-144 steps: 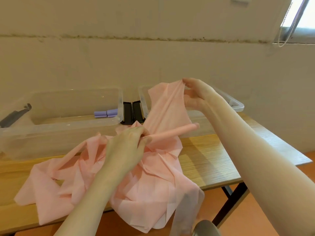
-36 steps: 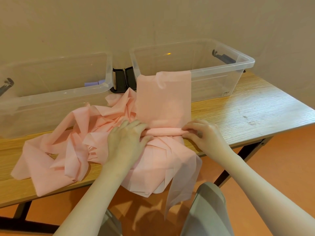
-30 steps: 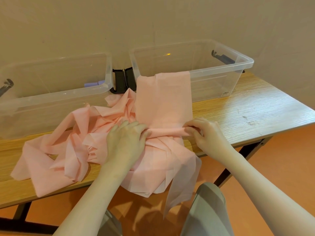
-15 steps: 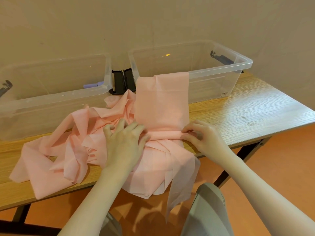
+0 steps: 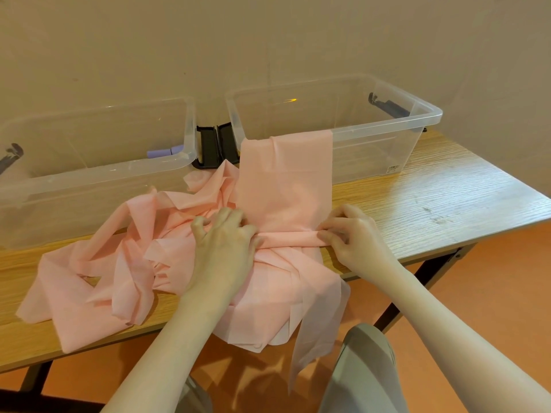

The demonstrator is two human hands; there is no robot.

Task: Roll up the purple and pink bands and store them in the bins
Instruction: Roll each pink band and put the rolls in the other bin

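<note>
A long pink band (image 5: 284,186) lies stretched flat from the right bin's front wall toward me, its near end rolled into a thin tube (image 5: 290,236). My left hand (image 5: 223,242) grips the tube's left end with curled fingers. My right hand (image 5: 354,234) pinches the tube's right end. More pink bands (image 5: 119,257) lie tangled in a heap to the left and hang over the table's front edge. Rolled purple bands (image 5: 163,151) lie inside the left clear bin (image 5: 98,171). The right clear bin (image 5: 387,126) holds no bands that I can see.
Both bins stand on a wooden table (image 5: 432,201) against a beige wall. Black latches (image 5: 213,147) sit between the bins, another black latch (image 5: 386,107) on the right bin's far rim. The table's front edge is just below my hands; my knees are under it.
4.8 s ago I held the band in the air; it now lies flat on the table. Over the last second both hands stayed at the tube's ends, fingers shifting slightly.
</note>
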